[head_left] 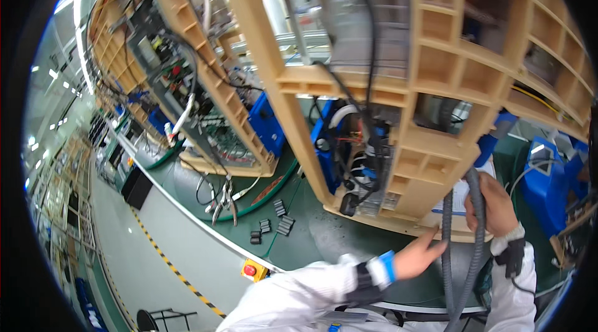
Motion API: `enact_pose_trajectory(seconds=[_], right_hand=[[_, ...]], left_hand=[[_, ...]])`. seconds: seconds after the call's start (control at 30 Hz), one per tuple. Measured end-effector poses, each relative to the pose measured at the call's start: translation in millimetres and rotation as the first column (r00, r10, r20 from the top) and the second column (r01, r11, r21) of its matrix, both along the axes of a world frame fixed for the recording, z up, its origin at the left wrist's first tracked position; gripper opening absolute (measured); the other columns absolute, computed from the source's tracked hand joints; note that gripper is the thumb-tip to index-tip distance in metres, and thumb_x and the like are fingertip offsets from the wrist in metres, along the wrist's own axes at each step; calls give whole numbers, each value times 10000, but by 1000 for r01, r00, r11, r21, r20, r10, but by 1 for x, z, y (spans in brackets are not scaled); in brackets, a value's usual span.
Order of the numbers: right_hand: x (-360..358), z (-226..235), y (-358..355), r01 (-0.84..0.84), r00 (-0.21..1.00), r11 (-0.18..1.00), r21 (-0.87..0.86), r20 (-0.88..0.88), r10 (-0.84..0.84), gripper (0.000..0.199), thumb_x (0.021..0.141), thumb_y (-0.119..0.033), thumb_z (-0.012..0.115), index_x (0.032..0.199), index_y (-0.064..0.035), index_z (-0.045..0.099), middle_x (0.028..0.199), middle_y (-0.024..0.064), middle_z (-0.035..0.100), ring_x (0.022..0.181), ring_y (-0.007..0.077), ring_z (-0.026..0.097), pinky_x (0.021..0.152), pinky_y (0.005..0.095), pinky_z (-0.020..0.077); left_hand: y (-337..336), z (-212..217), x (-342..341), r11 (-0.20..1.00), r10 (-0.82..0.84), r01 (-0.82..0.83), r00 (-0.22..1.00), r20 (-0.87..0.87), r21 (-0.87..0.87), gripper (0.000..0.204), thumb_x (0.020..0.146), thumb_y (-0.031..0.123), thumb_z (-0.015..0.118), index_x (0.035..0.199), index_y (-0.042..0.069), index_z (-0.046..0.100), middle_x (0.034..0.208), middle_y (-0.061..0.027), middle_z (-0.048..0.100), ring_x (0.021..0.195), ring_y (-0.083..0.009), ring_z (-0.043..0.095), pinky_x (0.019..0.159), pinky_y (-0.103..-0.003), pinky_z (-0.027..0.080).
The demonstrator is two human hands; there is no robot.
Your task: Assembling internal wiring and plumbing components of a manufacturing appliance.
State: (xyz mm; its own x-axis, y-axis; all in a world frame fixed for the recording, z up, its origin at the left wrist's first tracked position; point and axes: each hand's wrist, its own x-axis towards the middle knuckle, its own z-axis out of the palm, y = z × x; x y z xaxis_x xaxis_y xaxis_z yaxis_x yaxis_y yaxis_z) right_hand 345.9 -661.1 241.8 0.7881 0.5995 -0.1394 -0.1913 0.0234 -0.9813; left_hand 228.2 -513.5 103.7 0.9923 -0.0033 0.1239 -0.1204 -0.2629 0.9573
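Note:
My right hand (pixel 495 204) grips the upper bend of a grey corrugated hose (pixel 478 241) that loops down toward the lower edge. My left hand (pixel 418 253) has its fingers spread, their tips touching the hose's other strand (pixel 446 232). Both hands are just below the lower edge of a tan lattice frame (pixel 430 164) that stands on the green bench (pixel 311 232). I wear white sleeves with a blue band on my left wrist and a black strap on my right wrist.
Black cables and blue parts (pixel 349 157) hang inside the frame. A second tan frame (pixel 205 89) with wiring stands to the left. Small black blocks (pixel 274 223) lie on the bench. A red button on a yellow box (pixel 252 270) sits at the bench edge. Blue units (pixel 548 182) stand right.

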Motion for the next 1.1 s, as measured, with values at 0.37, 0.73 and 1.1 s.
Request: enact_pose_trajectory(seconds=[0.37, 0.73, 1.1], right_hand=[[11, 18, 55, 202, 872, 962, -185, 480, -91, 563, 1048, -487, 268, 970, -20, 573, 562, 78, 560, 438, 175, 539, 432, 313, 411], [-319, -217, -214, -75, 927, 754, -653, -324, -188, 502, 886, -126, 641, 1351, -30, 477, 1037, 126, 638, 905, 203, 599, 752, 346, 508], [-443, -408, -279, 262, 628, 695, -670, -429, -650, 597, 756, -19, 584, 1342, 42, 486, 1170, 197, 618, 1022, 332, 608, 838, 408, 524]], left_hand=[[281, 232, 29, 788, 528, -280, 765, 368, -549, 351, 1053, 228, 347, 1151, 3, 599, 933, -74, 619, 841, -155, 585, 718, -273, 465], [309, 227, 64, 656, -232, 112, 971, -58, -747, 318, 972, 357, 442, 1016, 67, 565, 763, -35, 518, 524, -91, 460, 433, -207, 377], [270, 223, 19, 680, -242, 102, 966, -90, -726, 425, 942, 409, 491, 1088, 28, 609, 926, -108, 604, 572, -119, 531, 483, -195, 441]])
